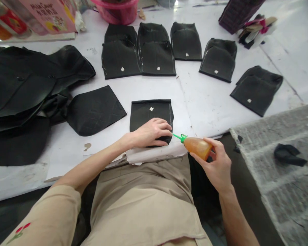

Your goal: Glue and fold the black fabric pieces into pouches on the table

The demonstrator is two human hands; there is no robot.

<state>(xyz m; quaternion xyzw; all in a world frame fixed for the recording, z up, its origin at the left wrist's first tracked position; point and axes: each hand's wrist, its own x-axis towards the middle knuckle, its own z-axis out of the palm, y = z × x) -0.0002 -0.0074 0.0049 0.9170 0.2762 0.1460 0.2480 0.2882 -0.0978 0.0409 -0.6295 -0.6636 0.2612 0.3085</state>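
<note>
My left hand [154, 131] lies palm down on a black leather-like piece [151, 116] at the table's front edge, its fingers stretched out. This piece has a folded strip along its far edge and a small white diamond mark. In my right hand [217, 160] is a squeeze bottle [197, 147] of amber liquid, tilted to the left. Its green nozzle [178, 137] reaches the right side of the black piece, close to my left fingertips. Whether the tip touches the piece, I cannot tell.
Several similar black pieces [156, 58] lie in an arc farther back. A loose black panel [96, 111] and a black pile [23, 82] are on the left. Behind stand a pink tub [115, 12] and a pink box [50, 15]. A grey cloth [279, 184] lies at right.
</note>
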